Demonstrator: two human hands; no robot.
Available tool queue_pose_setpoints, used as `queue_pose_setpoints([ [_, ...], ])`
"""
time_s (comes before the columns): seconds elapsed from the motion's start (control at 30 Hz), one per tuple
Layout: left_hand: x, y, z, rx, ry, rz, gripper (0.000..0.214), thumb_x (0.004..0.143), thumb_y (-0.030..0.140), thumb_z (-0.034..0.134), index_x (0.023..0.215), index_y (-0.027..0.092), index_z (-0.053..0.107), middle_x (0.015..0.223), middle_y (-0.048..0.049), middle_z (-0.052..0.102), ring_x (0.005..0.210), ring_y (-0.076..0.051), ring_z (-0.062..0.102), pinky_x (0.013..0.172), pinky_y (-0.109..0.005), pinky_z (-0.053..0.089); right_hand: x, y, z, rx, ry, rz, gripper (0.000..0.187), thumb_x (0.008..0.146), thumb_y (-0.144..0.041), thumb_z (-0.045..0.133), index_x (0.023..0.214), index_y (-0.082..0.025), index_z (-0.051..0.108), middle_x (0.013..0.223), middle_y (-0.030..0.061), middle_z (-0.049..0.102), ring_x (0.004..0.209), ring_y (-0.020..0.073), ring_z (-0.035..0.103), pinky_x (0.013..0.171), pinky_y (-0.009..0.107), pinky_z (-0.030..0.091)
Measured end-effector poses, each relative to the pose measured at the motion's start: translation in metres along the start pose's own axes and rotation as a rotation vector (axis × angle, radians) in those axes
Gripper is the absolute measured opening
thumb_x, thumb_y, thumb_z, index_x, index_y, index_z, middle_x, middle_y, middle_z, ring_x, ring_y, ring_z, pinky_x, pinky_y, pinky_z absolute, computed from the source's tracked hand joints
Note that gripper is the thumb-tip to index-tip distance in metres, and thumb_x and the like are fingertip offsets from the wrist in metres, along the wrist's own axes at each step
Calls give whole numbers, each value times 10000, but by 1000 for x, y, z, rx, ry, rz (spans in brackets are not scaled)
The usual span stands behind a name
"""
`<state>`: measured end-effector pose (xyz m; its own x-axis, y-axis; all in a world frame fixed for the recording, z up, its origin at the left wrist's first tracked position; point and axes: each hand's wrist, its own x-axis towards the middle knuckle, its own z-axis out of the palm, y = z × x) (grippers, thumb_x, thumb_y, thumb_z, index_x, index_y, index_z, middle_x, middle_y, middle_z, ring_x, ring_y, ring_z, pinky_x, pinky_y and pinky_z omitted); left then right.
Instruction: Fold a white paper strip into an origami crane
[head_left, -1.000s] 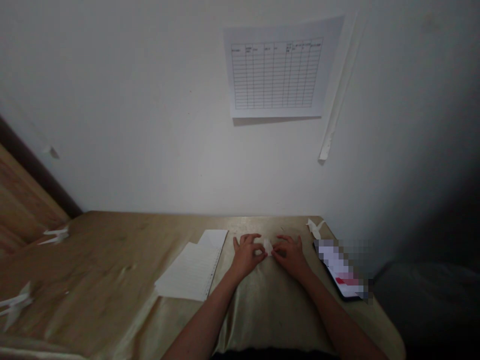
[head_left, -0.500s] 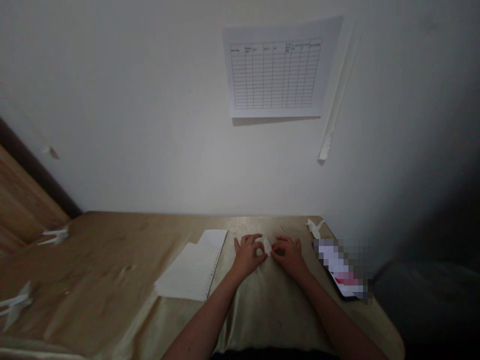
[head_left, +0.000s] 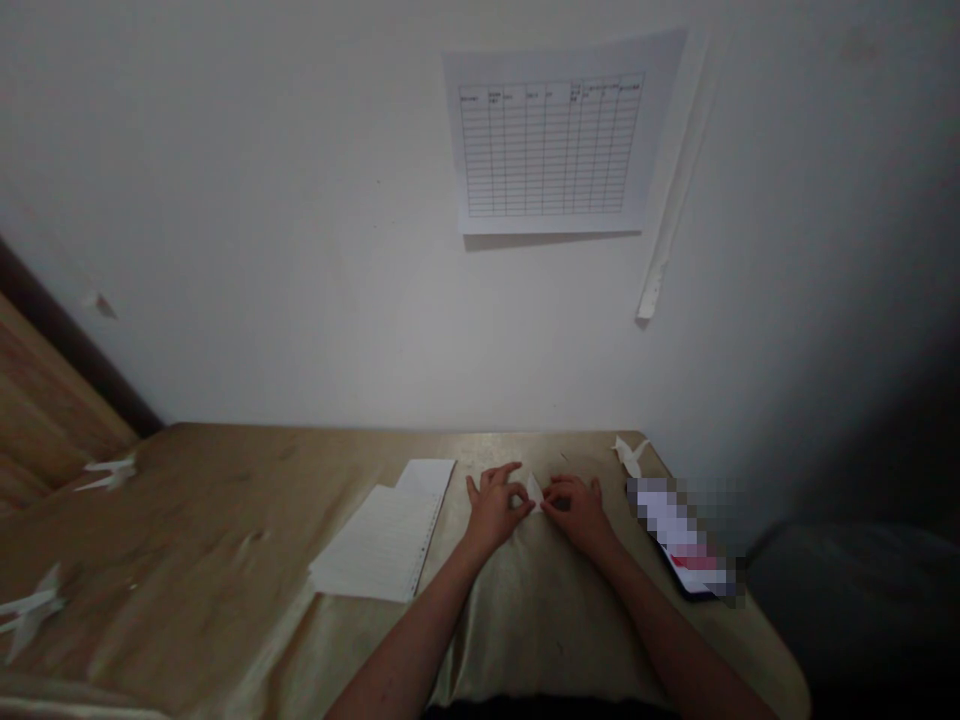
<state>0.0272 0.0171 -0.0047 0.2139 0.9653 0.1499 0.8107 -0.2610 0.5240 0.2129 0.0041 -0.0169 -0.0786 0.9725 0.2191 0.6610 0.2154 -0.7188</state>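
Note:
Between my hands is a small folded piece of white paper [head_left: 535, 489], narrow and pointed at its far end. My left hand [head_left: 495, 507] pinches its lower left side between thumb and index finger, the other fingers raised. From the right, my right hand [head_left: 576, 508] grips its lower right edge with thumb and fingertips. Both hands rest low over the cloth-covered table. Left of them lie sheets of lined paper [head_left: 382, 545] with punched holes along one edge.
A phone [head_left: 679, 545] with a blurred screen lies to the right, with a folded paper bird [head_left: 630, 457] behind it. Two more folded paper figures, one far left [head_left: 112, 470] and one nearer [head_left: 34, 610], lie on the table [head_left: 187, 530]. A printed chart [head_left: 551, 150] hangs on the wall.
Both hands keep their pinch on the folded paper. The raised fingers of my left hand have shifted slightly; everything else stays in place.

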Motion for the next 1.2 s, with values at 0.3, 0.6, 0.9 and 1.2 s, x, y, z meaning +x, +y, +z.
queue_pose_setpoints([
  [0.3,1,3,-1,4,-13,-21,37,859,300,776,827,288,761,1564,45,535,1448,-314,414,1210,-771,64,-1,1,5,13,22,-3,120,825,-304,600,795,-239,697,1111,62,770,1271,306,612,1205,726,-4],
  [0.6,-1,3,-2,12,0,-2,70,860,306,787,847,266,731,1535,13,567,1434,-311,437,1205,-768,76,-2,0,4,3,9,20,219,811,-274,584,1022,-264,636,1104,15,753,1156,258,665,1218,706,-5],
  [0.9,-4,4,-2,40,21,2,124,875,337,783,985,316,730,1536,4,551,1431,-297,441,1217,-733,119,-4,1,7,-43,12,-6,206,878,-281,571,938,-299,768,1192,43,753,1337,294,563,1198,732,-28],
  [1.2,-2,4,-4,52,28,-40,49,858,419,801,891,396,827,1534,33,566,1417,-333,453,1211,-751,108,-5,-1,5,-212,58,30,191,900,-326,646,943,-372,827,1198,33,740,1319,332,530,1189,714,135],
])
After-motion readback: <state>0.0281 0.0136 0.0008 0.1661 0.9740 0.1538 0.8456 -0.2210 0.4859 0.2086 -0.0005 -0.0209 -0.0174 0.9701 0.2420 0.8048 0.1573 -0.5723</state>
